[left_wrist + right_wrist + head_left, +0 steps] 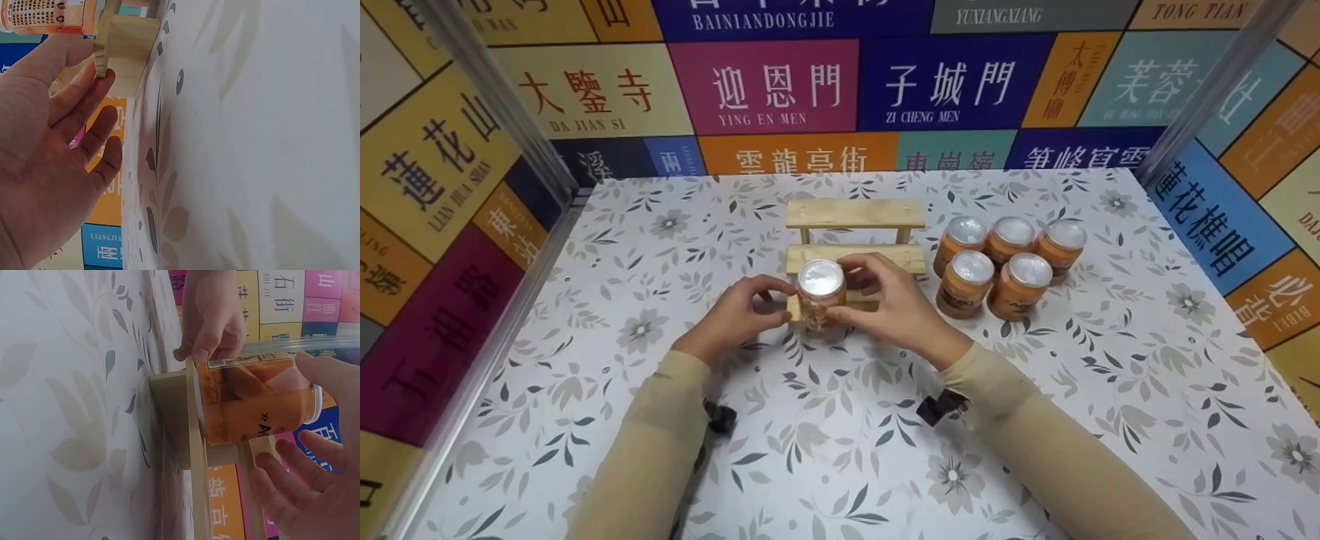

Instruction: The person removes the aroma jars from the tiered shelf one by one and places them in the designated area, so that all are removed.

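An orange can (819, 300) with a silvery lid stands upright on the lowest step of a small tiered wooden rack (855, 214). My right hand (896, 300) holds the can from its right side, thumb at the front and index finger behind. In the right wrist view, the other fingers (270, 467) spread beside the can (253, 402). My left hand (746, 311) is at the left end of that step, with its thumb and fingertips about the board's end. In the left wrist view, they touch the board (104, 42) just below the can (53, 14).
Several similar orange cans (1012, 232) stand grouped to the right of the rack. The table (780, 457) has a leaf-and-flower cover. Walls (765, 86) of coloured lettered panels stand behind it and at both sides.
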Tool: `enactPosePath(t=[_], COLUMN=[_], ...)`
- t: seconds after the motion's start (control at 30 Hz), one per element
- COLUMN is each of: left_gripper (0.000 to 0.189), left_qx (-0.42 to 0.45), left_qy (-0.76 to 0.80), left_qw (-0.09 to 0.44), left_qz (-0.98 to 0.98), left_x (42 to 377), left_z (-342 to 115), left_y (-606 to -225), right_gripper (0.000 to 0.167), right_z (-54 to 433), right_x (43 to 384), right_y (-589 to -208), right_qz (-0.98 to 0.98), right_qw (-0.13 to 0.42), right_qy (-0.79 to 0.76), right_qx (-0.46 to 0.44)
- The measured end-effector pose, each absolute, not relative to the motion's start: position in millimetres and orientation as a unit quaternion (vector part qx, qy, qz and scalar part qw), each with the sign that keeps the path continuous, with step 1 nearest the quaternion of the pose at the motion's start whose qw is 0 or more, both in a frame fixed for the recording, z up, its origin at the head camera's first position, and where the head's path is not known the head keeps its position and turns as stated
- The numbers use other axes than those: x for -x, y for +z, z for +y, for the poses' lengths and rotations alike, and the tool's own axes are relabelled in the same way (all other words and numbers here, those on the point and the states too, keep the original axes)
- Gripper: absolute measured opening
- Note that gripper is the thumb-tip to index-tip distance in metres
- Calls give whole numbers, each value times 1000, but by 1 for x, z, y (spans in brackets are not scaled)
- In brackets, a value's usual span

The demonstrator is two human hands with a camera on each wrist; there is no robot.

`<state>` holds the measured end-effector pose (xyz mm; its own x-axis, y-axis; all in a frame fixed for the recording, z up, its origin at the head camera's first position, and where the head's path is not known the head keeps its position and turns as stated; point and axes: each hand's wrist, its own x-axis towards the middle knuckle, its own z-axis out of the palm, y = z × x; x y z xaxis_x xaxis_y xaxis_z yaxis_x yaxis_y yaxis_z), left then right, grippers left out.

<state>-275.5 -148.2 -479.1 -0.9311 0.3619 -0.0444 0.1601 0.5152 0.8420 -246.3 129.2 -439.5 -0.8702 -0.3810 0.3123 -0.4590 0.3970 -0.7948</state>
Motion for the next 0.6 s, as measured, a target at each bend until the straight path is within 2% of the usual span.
enactPosePath(t=[0.23, 0.6], left_gripper=[33, 35], left_qx=[-138, -143], left_qy=[465, 469], left_qw=[118, 124], left_qz=[867, 863], left_x=[277, 276], left_z=[-148, -147], left_y=[-478, -478], right_gripper=[69, 63], right_z=[122, 115], right_x=[249, 255], right_y=[-439, -443], right_qz=[-834, -827], right_qw=[24, 28], right_qy=[493, 506], right_qx=[-246, -242])
